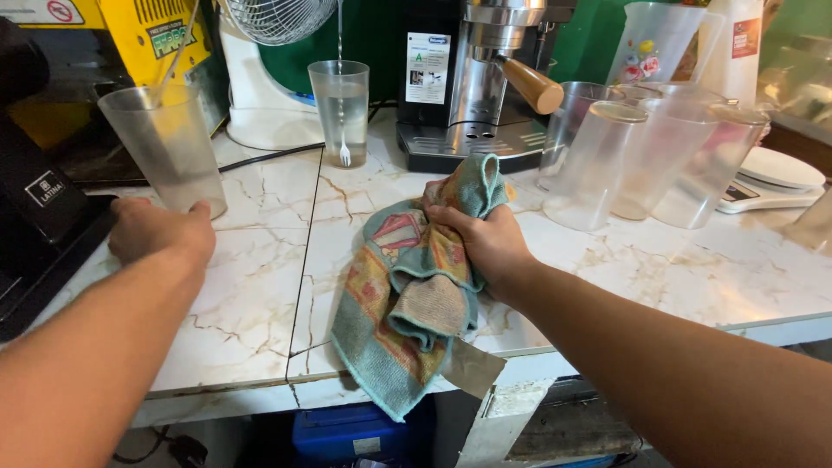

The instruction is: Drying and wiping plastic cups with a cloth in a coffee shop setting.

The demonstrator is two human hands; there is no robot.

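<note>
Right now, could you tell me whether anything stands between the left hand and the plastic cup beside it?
Nothing visible does. The left hand rests on the counter at the foot of the plastic cup, fingers at its base. The right hand holds the cloth apart.

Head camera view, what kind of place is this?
Probably a drinks counter in a small cafe or stall: an espresso machine stands at the back, stacked plastic cups lie beside a small scale, and the right hand grips a cloth on the marble-look counter.

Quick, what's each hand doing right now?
Left hand: resting on the counter, fingers touching a plastic cup, not gripping it.
Right hand: closed on the cloth.
</note>
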